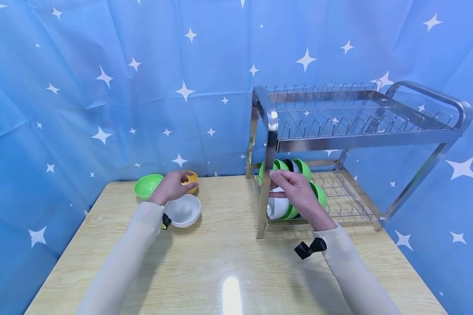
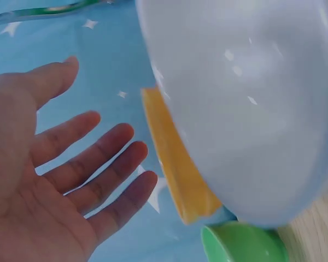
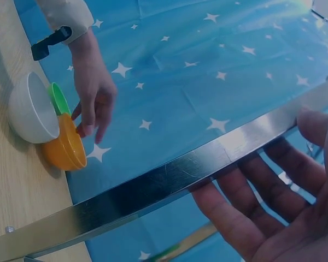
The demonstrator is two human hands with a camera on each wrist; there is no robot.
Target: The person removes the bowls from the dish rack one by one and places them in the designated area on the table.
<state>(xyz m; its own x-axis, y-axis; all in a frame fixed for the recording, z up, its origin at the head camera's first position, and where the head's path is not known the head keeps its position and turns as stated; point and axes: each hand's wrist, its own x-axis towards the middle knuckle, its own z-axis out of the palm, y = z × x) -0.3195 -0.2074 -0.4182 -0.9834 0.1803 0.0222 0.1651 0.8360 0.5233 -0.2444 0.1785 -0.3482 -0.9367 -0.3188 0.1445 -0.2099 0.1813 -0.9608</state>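
My left hand (image 1: 175, 187) is over three bowls at the left, its relaxed fingers reaching to the rim of an orange bowl (image 1: 191, 178). In the left wrist view its fingers (image 2: 106, 185) are spread with nothing between them. A white bowl (image 1: 183, 211) stands nearest me and a green bowl (image 1: 146, 185) lies behind the wrist. At the steel dish rack (image 1: 351, 141), my right hand (image 1: 295, 190) is beside the front left post. In the right wrist view its loosely bent fingers (image 3: 229, 218) are right at the post's (image 3: 153, 185) edge, thumb overlapping it.
On the rack's lower shelf are several green bowls (image 1: 318, 194), a dark patterned bowl (image 1: 289, 165) and white ware (image 1: 277, 206). Wire dividers (image 1: 327, 127) line the upper tier. A blue star-patterned curtain (image 1: 181, 122) hangs behind the wooden table (image 1: 205, 262).
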